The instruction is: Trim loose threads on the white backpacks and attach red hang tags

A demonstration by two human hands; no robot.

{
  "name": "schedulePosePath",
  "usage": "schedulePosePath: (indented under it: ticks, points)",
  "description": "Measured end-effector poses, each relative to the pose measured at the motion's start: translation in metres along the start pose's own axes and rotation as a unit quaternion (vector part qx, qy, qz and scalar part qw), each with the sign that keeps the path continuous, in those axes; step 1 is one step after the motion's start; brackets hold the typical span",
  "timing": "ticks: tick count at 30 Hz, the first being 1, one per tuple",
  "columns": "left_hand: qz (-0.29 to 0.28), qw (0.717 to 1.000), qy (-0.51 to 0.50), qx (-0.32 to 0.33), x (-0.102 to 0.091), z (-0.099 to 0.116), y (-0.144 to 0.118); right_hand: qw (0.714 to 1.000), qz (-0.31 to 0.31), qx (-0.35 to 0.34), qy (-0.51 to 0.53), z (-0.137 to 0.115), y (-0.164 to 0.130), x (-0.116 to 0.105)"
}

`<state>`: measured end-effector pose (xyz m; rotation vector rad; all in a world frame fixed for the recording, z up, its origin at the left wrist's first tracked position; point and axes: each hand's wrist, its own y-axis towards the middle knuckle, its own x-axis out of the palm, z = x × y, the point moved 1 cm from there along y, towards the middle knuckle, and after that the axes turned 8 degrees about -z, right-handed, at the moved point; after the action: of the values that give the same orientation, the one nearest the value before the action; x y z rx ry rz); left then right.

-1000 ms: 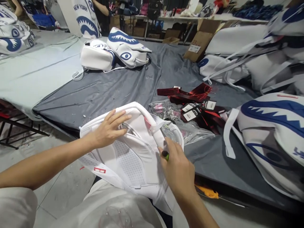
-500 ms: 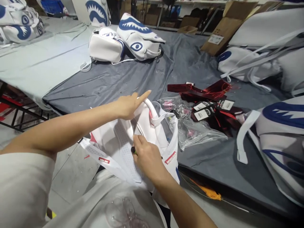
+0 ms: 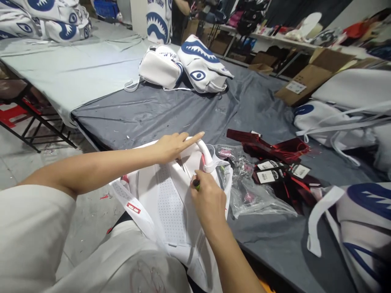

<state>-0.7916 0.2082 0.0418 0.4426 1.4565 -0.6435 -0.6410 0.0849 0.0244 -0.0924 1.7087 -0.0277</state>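
A white backpack (image 3: 171, 203) lies back-side up at the near edge of the grey table (image 3: 171, 114), partly on my lap. My left hand (image 3: 174, 145) grips its top edge beside the white carry handle (image 3: 205, 151), index finger stretched out. My right hand (image 3: 209, 199) rests on the backpack's upper right part and holds a small green-and-black tool (image 3: 196, 185); its tip touches the backpack's back near the handle. The mesh back panel (image 3: 171, 207) and a shoulder strap with a red label (image 3: 133, 208) face up.
A clear plastic bag (image 3: 253, 191) and a heap of dark red hang tags (image 3: 275, 162) lie right of the backpack. Shark-print backpacks sit at the table's far side (image 3: 201, 69), at right (image 3: 363, 219) and back left. A cardboard box (image 3: 308, 81) stands beyond. A person stands far back.
My left hand went from lying flat on the backpack to gripping its top edge with the finger pointing. My right hand with the tool moved left, then up towards the handle. The view shifted.
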Motion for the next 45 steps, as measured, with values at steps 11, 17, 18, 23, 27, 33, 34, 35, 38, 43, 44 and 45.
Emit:
schedulePosePath:
  ticks: [11,17,18,23,27,33,34,35,38,43,44,45]
  points:
    - [-0.061,0.993,-0.073,-0.077,0.002,-0.009,0.011,0.991,-0.075,0.099,-0.058,-0.024,0.053,0.003]
    - [-0.094,0.992,-0.074,-0.046,-0.004,-0.014,0.016,0.992,-0.039,0.116,-0.042,-0.018,0.051,0.011]
    - [-0.105,0.991,-0.074,-0.046,-0.004,-0.015,0.018,0.992,-0.042,0.117,-0.037,-0.017,0.052,0.011]
    - [-0.079,0.993,-0.074,-0.035,0.003,-0.019,0.023,0.991,-0.053,0.125,-0.019,-0.017,0.059,0.012]
    - [-0.064,0.994,-0.084,-0.038,0.007,-0.019,0.024,0.993,-0.040,0.108,-0.007,-0.013,0.055,0.009]
    - [-0.065,0.991,-0.109,-0.043,0.006,-0.019,0.024,0.982,0.177,0.049,0.046,0.019,0.009,-0.034]
    - [-0.064,0.991,-0.112,-0.040,0.006,-0.019,0.025,0.979,0.184,0.055,0.061,0.024,0.004,-0.040]
    - [-0.064,0.991,-0.115,-0.039,0.006,-0.019,0.025,0.977,0.181,0.055,0.095,0.027,0.002,-0.043]
    - [-0.065,0.990,-0.118,-0.042,0.007,-0.020,0.025,0.954,0.150,-0.011,0.257,0.026,0.009,-0.038]
    - [-0.067,0.991,-0.114,-0.036,0.007,-0.020,0.024,0.960,0.013,-0.067,0.270,0.015,0.033,-0.010]
    - [-0.069,0.990,-0.115,-0.032,0.006,-0.020,0.025,0.968,-0.003,-0.066,0.241,0.014,0.035,-0.008]
    - [-0.072,0.990,-0.115,-0.031,0.006,-0.020,0.025,0.976,-0.012,-0.066,0.206,0.013,0.035,-0.007]
